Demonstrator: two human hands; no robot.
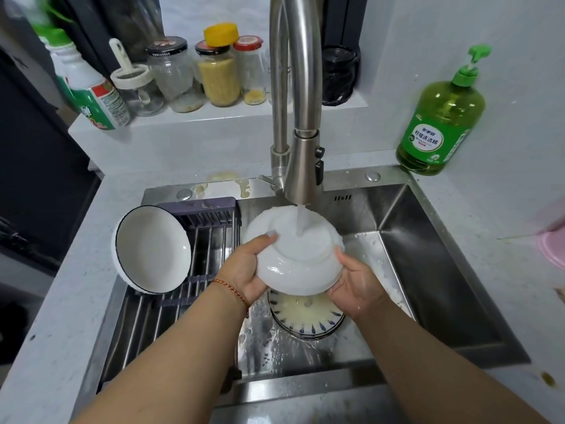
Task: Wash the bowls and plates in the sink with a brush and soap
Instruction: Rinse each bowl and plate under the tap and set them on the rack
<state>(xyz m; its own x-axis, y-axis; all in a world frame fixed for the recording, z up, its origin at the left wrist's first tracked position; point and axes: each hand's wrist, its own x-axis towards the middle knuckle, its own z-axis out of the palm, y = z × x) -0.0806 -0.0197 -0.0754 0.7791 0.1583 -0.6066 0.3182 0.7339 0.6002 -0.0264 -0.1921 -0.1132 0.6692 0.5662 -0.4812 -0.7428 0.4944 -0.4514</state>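
Fingers of left hand (244,270) and right hand (356,286) gripping an upturned white bowl (293,255) at frame centre. Being rinsed under faucet (301,166) water, above a patterned plate (305,316).

You are standing in a home kitchen: a steel sink (428,255) set in a pale counter (55,301), a tall tap (301,117) running water, a drying rack (198,240) over the basin, jars (218,78) on the ledge, and a green soap bottle (440,117).
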